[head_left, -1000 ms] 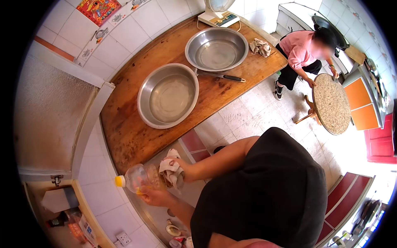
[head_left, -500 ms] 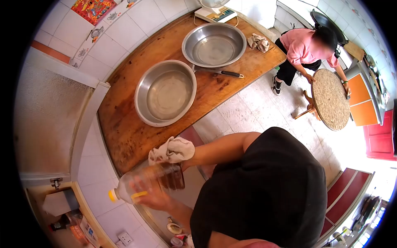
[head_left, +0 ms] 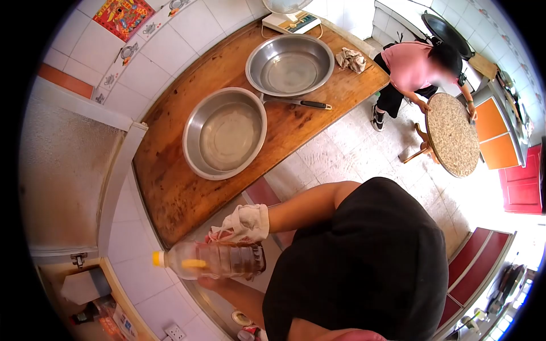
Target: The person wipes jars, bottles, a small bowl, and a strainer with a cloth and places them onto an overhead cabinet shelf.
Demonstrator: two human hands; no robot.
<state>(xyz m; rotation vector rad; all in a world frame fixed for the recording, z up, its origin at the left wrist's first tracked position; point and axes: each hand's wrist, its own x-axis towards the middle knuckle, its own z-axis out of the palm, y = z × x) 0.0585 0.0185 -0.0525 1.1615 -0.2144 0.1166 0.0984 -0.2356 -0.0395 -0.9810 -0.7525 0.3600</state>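
Two hands are sharing one clear bottle (head_left: 224,260), and we are seeing a change in how it is lying between them: half a second ago it was slanting, its yellow cap (head_left: 158,258) dipping lower; now it is lying nearly level, cap pointing to nine o'clock, base to three. Our right hand (head_left: 236,227) is holding a pale cloth (head_left: 255,216) against the bottle's upper side at about one o'clock; the fabric is hiding most of the fingers, so we are not telling how tightly they are curling. Our left hand (head_left: 213,282) is cupping the underside at six o'clock, part-closed around it, its fingers largely hidden. We are judging that this shift is putting the cloth to the bottle's side wall, with the left hand giving the support. On the wooden bench (head_left: 165,187), two metal basins are staying put, the nearer (head_left: 196,133) sitting at twelve o'clock from the bottle, the farther (head_left: 256,65) at one. Toward two o'clock, well apart, another person (head_left: 415,65) is bending over a round tabletop (head_left: 453,135), both hands touching its rim.
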